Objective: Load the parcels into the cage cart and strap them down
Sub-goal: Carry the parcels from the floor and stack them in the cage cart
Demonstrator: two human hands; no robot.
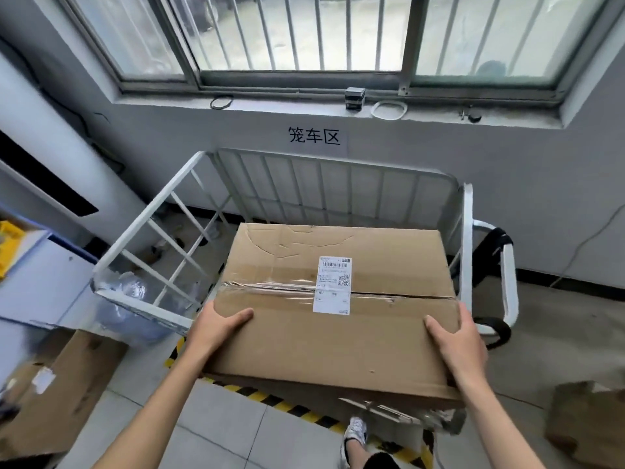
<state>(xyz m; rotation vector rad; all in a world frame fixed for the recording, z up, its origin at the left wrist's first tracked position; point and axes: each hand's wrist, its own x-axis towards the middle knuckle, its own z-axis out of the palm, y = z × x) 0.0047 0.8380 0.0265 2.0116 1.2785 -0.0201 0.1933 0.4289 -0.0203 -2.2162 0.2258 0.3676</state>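
Cardboard parcel (pixel 338 299) — between both hands

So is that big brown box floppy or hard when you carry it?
Probably fairly stiff: the cardboard box keeps its flat shape though gripped only at its near corners by the left hand and right hand. Its creased top suggests it could dent.
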